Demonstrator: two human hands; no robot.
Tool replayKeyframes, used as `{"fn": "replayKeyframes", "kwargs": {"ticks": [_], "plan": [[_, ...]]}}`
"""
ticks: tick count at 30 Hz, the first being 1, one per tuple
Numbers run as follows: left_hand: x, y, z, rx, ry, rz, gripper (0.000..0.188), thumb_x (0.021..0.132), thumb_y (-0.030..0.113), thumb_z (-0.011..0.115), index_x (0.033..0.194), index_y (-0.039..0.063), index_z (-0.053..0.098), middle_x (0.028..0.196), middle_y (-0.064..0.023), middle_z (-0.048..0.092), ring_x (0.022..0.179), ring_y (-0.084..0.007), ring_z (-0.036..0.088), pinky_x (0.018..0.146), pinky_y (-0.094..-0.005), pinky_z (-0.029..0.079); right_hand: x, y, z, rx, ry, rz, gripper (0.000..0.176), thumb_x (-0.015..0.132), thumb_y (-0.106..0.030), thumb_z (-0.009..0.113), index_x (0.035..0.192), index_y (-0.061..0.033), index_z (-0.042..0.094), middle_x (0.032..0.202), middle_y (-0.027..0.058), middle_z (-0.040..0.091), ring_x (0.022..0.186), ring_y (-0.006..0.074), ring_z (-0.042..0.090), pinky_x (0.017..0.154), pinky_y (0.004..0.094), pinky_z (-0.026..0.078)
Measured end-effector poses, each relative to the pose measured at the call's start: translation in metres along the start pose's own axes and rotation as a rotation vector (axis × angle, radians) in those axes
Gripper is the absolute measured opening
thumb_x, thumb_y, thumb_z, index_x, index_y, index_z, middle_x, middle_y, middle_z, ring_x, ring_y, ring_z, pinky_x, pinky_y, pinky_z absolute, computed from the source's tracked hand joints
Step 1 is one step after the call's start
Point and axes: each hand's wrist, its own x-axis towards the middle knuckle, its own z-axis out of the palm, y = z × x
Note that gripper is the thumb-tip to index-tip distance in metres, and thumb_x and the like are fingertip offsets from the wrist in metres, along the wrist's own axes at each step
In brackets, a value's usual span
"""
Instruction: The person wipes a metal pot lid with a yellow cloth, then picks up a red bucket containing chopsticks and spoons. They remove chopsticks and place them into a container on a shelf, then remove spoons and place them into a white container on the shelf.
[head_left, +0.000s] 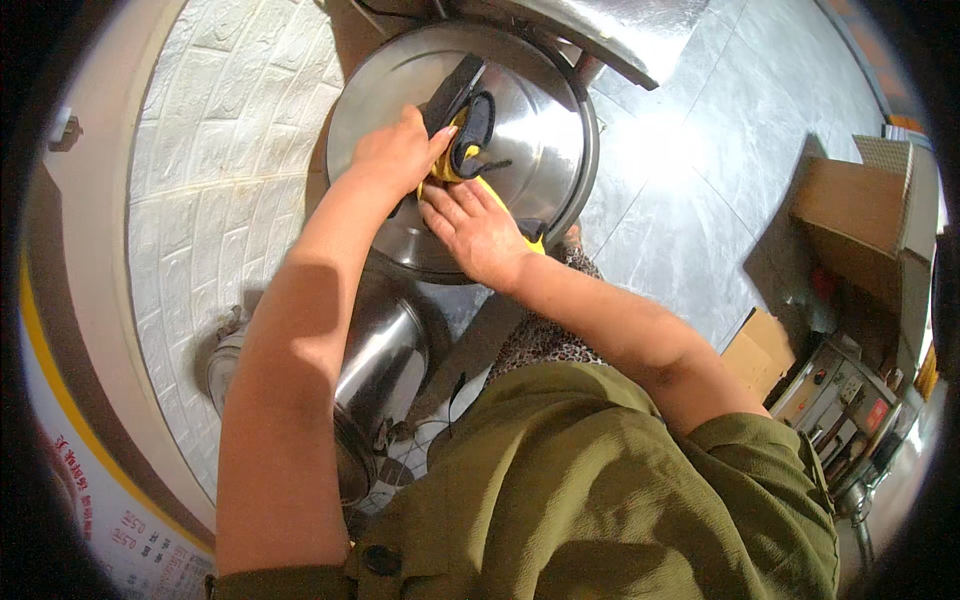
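A yellow and black fabric item (472, 135) lies bunched on a round stainless-steel lid (540, 150), and a flat black strip (454, 90) extends past it towards the lid's far side. My left hand (394, 154) grips the bunch from the left, its thumb on the yellow part and its other fingers largely hidden. Lower down, my right hand (480, 232) rests palm down with its fingers stretched close together. Yellow fabric shows along this hand's right edge and near the wrist. Whether the right hand pinches the fabric underneath cannot be made out.
Steel containers (386, 360) stand below the lid by the white brick-patterned wall (225, 135). A metal table edge (622, 45) juts in at the top. Cardboard boxes (847, 202) and a metal box with switches (840, 397) stand to the right on the grey tiled floor (675, 202).
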Motion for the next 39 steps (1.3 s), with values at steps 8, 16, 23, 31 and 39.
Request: {"fn": "replayKeyframes", "kwargs": {"ticks": [8, 16, 23, 31, 39], "plan": [[-0.003, 0.005, -0.004, 0.027, -0.012, -0.036, 0.069, 0.099, 0.064, 0.042, 0.121, -0.001, 0.049, 0.108, -0.0286, 0.069, 0.103, -0.0437, 0.068, 0.089, -0.0518, 0.052, -0.078, -0.011, 0.008, 0.103, -0.181, -0.274, 0.044, 0.083, -0.02, 0.055, 0.126, -0.015, 0.065, 0.131, -0.0003, 0.061, 0.13, 0.0214, 0.05, 0.117, 0.0403, 0.033], [0.0, 0.002, 0.001, -0.032, -0.013, -0.049, 0.065, 0.098, 0.063, 0.045, 0.123, 0.004, 0.049, 0.111, -0.0229, 0.071, 0.103, -0.038, 0.069, 0.089, -0.0507, 0.052, -0.112, 0.077, -0.055, 0.105, -0.019, 0.128, 0.036, 0.081, -0.006, 0.058, 0.115, -0.013, 0.066, 0.114, 0.0082, 0.065, 0.106, 0.0291, 0.059, 0.09, 0.0478, 0.047], [0.0, 0.002, 0.0, -0.032, -0.013, -0.053, 0.063, 0.097, 0.062, 0.048, 0.122, 0.004, 0.05, 0.108, -0.0213, 0.072, 0.101, -0.0365, 0.07, 0.087, -0.0485, 0.053, -0.033, 0.103, -0.072, 0.463, 0.385, 0.469, 0.048, 0.084, 0.007, 0.061, 0.129, -0.0049, 0.057, 0.124, 0.0202, 0.065, 0.116, 0.0393, 0.061, 0.098, 0.0445, 0.05], [-0.005, 0.003, -0.008, -0.064, -0.036, -0.035, 0.062, 0.096, 0.058, 0.054, 0.12, 0.001, 0.049, 0.102, -0.0215, 0.073, 0.099, -0.0364, 0.071, 0.084, -0.0485, 0.055, 0.012, 0.031, -0.015, 0.317, -0.223, -0.387, 0.045, 0.085, -0.014, 0.054, 0.129, -0.0105, 0.062, 0.145, 0.0057, 0.055, 0.115, 0.028, 0.057, 0.098, 0.0401, 0.047], [-0.006, -0.003, -0.008, -0.148, -0.015, -0.01, 0.063, 0.097, 0.059, 0.051, 0.114, -0.001, 0.048, 0.09, -0.0243, 0.072, 0.087, -0.0431, 0.071, 0.076, -0.051, 0.057, 0.033, 0.071, -0.053, 0.1, -0.615, -0.336, 0.05, 0.088, -0.015, 0.05, 0.138, -0.0188, 0.055, 0.148, 0.002, 0.053, 0.122, 0.0236, 0.057, 0.097, 0.0431, 0.044]]}}
